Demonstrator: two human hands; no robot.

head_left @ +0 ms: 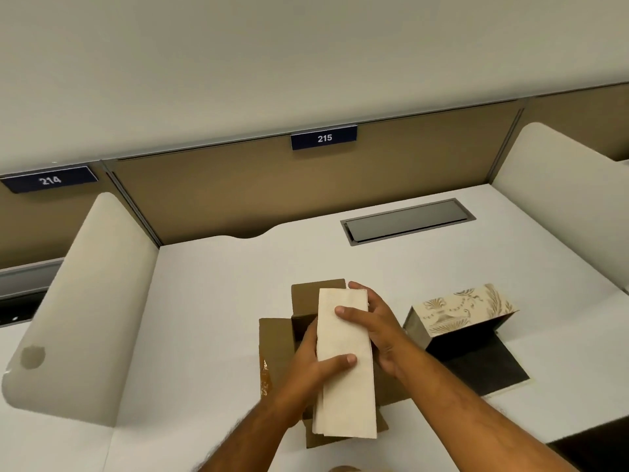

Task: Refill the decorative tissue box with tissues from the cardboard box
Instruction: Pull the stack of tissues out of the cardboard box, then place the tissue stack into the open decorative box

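Grip: our left hand point(315, 364) and right hand point(369, 321) clasp the tissue stack point(343, 362) — unbound, it could fan apart above the cardboard box point(275, 345).

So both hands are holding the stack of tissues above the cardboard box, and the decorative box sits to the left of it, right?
Not quite. The head view shows both the left hand and right hand holding the stack of tissues above the cardboard box, but the decorative box sits to the right of it, not the left.

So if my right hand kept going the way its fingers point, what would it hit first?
Probably the upright brown flap of the cardboard box, just past the right hand holding the cream tissue stack; depth is unclear.
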